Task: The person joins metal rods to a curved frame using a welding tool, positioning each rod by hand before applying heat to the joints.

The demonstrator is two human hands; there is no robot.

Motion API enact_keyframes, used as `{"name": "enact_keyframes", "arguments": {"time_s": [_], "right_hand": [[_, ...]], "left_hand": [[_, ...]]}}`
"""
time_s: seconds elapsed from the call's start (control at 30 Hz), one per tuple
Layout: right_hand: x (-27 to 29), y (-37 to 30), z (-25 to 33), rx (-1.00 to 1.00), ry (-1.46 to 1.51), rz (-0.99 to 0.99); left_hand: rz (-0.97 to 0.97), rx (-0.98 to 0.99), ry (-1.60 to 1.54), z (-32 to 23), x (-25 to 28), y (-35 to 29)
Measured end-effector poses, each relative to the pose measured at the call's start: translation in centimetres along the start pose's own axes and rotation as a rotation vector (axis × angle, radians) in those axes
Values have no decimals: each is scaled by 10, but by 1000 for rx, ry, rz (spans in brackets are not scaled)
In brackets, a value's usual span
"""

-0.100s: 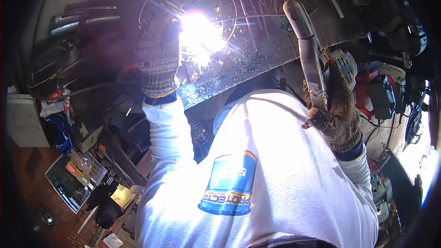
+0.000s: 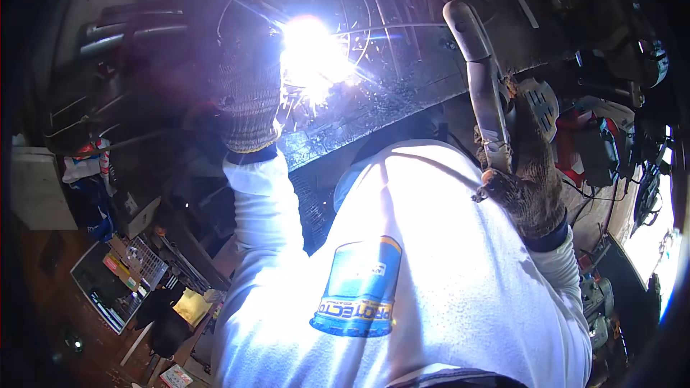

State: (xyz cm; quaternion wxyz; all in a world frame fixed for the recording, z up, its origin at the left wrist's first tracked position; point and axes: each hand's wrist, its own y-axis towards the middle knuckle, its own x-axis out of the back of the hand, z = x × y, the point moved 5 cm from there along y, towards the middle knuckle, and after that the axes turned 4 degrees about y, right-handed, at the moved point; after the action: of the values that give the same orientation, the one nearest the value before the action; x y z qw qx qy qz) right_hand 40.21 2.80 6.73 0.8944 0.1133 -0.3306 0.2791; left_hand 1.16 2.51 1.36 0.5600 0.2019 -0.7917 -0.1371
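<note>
The left hand [image 2: 248,111], in a knitted work glove, is raised beside the welding arc [image 2: 313,54], just left of the glare; its fingers are lost in the light, so I cannot tell whether they are curled or spread, or what they hold. The right hand [image 2: 528,190], gloved too, has its fingers wrapped tight round the lower end of a long grey curved handle [image 2: 480,79], which rises well right of the arc. The arc burns on a dark metal plate [image 2: 402,93] with thin wire rods [image 2: 374,29] just right of the arc. Nearer than the arc, a white sleeve carries a blue, barrel-shaped printed patch [image 2: 359,287] with a yellow rim. Far below-left of the arc sit a yellow packet [image 2: 190,307] and a white box [image 2: 39,187]. Against the earlier frame, both hands and the glare sit as before.
</note>
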Motion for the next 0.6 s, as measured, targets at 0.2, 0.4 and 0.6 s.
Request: {"name": "enact_keyframes", "arguments": {"time_s": [0.2,0.4,0.6], "right_hand": [[0,2,10,211,-132,-14],[-1,-5,5,57,-83,20],[2,7,5,-227,353,-32]], "left_hand": [[-16,-16,-38,-3,-5,5],[-51,-33,-12,-12,3,6],[-226,-381,461,-35,3,2]]}}
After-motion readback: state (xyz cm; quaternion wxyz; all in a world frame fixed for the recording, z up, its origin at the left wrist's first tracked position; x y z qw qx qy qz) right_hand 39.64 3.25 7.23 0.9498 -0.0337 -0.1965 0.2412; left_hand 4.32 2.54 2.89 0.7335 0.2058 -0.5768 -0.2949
